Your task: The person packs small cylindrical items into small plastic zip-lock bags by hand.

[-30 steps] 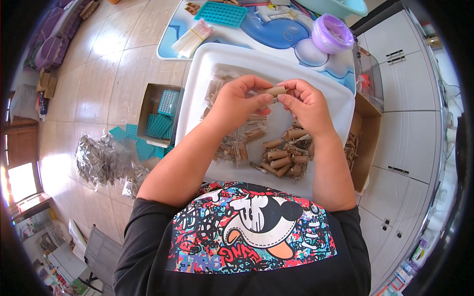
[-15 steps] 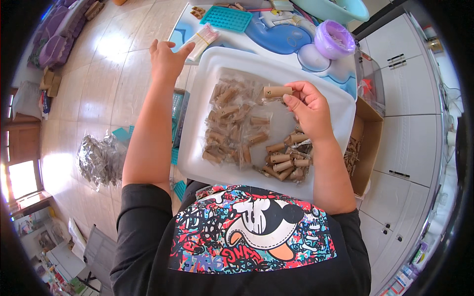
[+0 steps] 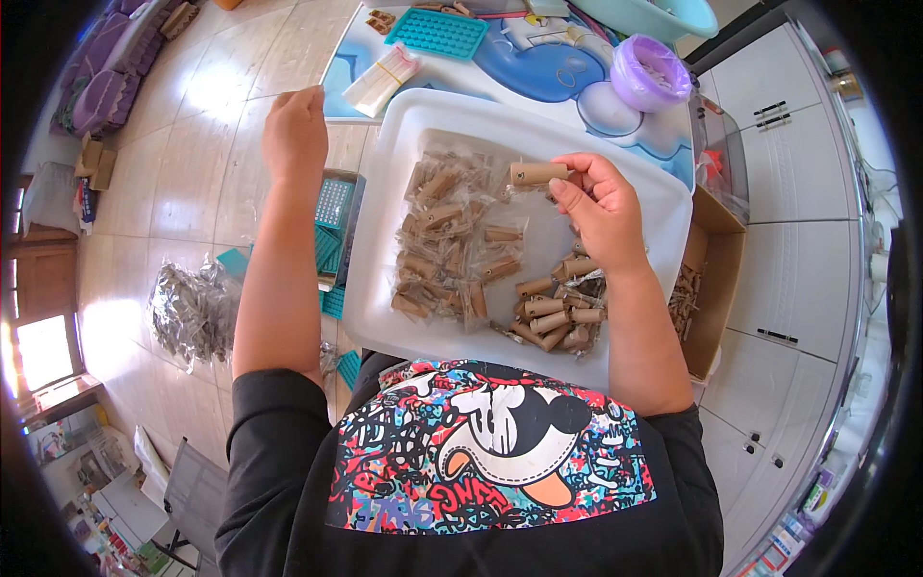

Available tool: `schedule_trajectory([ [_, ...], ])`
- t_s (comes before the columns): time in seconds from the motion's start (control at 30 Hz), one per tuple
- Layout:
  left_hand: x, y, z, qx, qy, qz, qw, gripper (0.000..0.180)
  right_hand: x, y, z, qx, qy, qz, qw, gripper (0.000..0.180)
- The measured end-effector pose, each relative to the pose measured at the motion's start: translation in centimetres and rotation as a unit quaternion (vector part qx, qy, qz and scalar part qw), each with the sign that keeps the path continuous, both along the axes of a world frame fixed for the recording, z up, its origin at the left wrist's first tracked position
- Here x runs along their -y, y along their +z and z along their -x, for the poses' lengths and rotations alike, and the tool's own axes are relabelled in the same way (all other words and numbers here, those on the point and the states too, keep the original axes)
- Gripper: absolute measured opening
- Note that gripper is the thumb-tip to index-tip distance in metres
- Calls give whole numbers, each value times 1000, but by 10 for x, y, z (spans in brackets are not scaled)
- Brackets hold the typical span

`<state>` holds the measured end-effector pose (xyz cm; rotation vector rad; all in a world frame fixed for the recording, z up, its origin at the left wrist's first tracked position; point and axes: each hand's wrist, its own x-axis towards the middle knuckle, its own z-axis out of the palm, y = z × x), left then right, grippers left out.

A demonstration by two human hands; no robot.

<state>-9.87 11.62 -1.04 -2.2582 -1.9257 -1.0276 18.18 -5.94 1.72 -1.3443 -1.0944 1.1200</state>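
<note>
Sound handling calls for a light pinch at one end, leaving the brown tube uncrushed. The tube projects leftward from the right hand, clamped between thumb and fingers; the left hand is well apart, fingers curled in, contents not determinable; piled tubes lie bodyward of the right hand

The left of two head-worn fisheye cameras looks steeply down over the person's shirt, which lies nearest, along the bottom. The left hand, right hand and tray sit mid-view; the table is farther, at the top, and cabinets bend toward the right rim.
</note>
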Motion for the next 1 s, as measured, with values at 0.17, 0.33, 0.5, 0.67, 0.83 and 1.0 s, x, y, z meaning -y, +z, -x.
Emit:
schedule_trajectory([
  [0.17,50,49,-44,386,-156,197,888,13,2,3,-1,-54,-47,-41,997,21],
  [0.33,96,48,-88,417,-216,348,811,13,3,7,-4,-162,-59,-91,981,21],
  [0.5,108,43,-96,405,-230,391,794,12,2,5,-9,-206,-71,-118,969,20],
  [0.67,109,41,-95,420,-257,382,782,12,1,5,-11,-156,-99,-103,977,21],
  [0.83,108,35,-90,399,-305,349,791,12,1,6,-12,-170,-104,-96,975,21],
  [1.0,107,34,-90,410,-326,348,778,11,1,4,-16,-215,-100,-105,966,22],
])
